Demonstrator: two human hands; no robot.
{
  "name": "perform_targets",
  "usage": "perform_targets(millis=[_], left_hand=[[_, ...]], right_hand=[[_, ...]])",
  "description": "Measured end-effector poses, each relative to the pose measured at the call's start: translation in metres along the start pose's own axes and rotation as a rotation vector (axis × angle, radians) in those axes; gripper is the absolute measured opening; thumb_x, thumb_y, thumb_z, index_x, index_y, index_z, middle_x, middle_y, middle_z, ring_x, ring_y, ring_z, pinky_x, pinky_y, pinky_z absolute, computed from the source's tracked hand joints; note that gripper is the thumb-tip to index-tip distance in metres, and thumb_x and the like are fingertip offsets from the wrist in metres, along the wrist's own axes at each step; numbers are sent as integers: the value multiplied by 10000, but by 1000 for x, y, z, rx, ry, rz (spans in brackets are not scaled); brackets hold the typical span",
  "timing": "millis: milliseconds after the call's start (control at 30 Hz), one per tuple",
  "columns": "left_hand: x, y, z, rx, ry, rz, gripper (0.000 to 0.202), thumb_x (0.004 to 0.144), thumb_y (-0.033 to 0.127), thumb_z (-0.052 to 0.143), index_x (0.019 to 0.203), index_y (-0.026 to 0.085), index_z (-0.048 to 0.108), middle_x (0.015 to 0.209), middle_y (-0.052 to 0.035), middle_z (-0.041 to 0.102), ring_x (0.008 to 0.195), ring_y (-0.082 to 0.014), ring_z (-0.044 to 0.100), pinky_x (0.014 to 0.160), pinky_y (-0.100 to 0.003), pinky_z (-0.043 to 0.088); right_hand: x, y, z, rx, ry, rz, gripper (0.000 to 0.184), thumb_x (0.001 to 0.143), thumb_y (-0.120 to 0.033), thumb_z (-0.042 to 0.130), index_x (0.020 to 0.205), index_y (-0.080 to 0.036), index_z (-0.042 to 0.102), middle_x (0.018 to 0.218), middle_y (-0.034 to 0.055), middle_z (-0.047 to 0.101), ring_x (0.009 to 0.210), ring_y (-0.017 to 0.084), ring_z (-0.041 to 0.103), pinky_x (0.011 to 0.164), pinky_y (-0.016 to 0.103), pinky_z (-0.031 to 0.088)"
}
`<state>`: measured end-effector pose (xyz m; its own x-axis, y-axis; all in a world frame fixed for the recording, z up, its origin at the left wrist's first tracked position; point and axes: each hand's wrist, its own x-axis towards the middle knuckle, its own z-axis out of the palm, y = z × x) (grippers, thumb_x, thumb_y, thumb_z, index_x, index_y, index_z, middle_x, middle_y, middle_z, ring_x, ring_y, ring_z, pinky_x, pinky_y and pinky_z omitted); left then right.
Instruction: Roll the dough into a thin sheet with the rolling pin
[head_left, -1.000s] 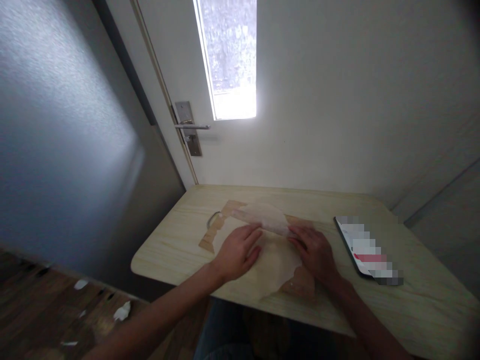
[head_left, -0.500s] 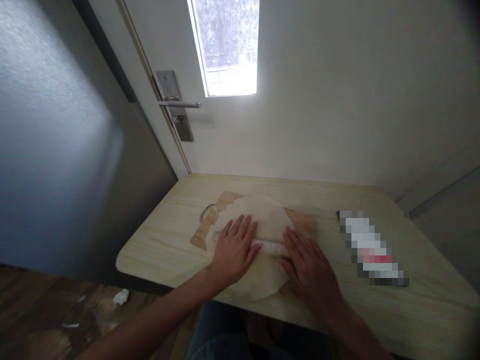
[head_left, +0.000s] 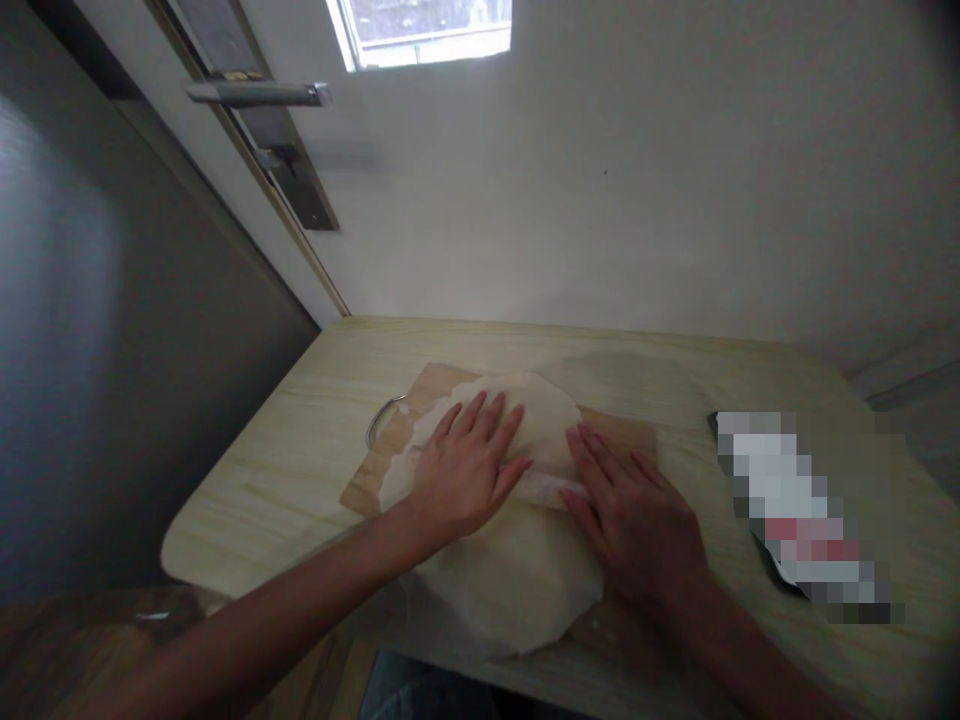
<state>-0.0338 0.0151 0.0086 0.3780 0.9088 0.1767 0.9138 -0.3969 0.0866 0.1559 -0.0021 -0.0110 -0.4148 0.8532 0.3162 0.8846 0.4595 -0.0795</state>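
A thin round sheet of dough [head_left: 502, 580] covers most of a wooden cutting board [head_left: 435, 382] and hangs past its front side. Across its middle lies a whitish rolling pin [head_left: 551, 489], partly covered by both hands. My left hand [head_left: 469, 460] rests flat over the pin's left part, fingers spread and pointing away from me, thumb reaching right. On the pin's right end is my right hand [head_left: 630, 510], palm down with fingers stretched out and thumb apart. Neither hand's fingers wrap round the pin.
The board's metal handle [head_left: 381, 420] sticks out at the left. To the right on the pale wooden table [head_left: 277, 450] lies a dark flat object [head_left: 795, 510], blurred out by blocks. A white door [head_left: 600, 230] with a lever handle [head_left: 259, 94] stands behind the table.
The view has tilted down and come nearer, so the table looks larger. Both hands stay flat on the rolling pin, with more dough showing on my side of it.
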Motion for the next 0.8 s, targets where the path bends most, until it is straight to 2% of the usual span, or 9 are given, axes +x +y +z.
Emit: perform_targets(millis=[300, 433, 600, 700, 800], left_hand=[[32, -10, 1, -37, -43, -30, 538, 882, 486, 170, 1300, 181, 317, 1358, -91, 351, 1255, -238, 287, 1016, -409, 217], [55, -17, 4, -33, 5, -65, 522, 897, 452, 139, 1260, 149, 362, 1306, -111, 415, 1222, -216, 337, 996, -380, 243], [82, -22, 4, -14, 28, -67, 495, 911, 397, 147, 988, 120, 549, 1009, -114, 589, 992, -199, 517, 870, -325, 350], [88, -22, 2, -7, 30, -91, 499, 911, 389, 161, 876, 119, 578, 886, -103, 608, 881, -187, 549, 805, -305, 377], [85, -21, 1, -14, 40, -149, 522, 910, 389, 152, 841, 113, 590, 862, -110, 614, 850, -191, 558, 764, -301, 392]], right_hand=[[28, 13, 2, -32, -110, 47, 488, 867, -371, 226, 1282, -179, 397, 1323, 107, 399, 1203, 268, 354, 938, 501, 272], [47, 20, 4, -63, -122, 119, 471, 870, -365, 239, 1282, -199, 395, 1341, 101, 373, 1220, 267, 329, 947, 524, 250], [68, 31, 9, -64, -140, 230, 482, 866, -367, 256, 1278, -161, 398, 1345, 137, 358, 1228, 291, 304, 941, 549, 235], [74, 35, 11, -62, -113, 278, 490, 860, -380, 274, 1258, -133, 417, 1337, 151, 364, 1223, 295, 306, 944, 539, 232], [72, 34, 10, -59, -97, 301, 484, 859, -379, 284, 1239, -120, 433, 1323, 162, 381, 1214, 288, 320, 937, 515, 251]])
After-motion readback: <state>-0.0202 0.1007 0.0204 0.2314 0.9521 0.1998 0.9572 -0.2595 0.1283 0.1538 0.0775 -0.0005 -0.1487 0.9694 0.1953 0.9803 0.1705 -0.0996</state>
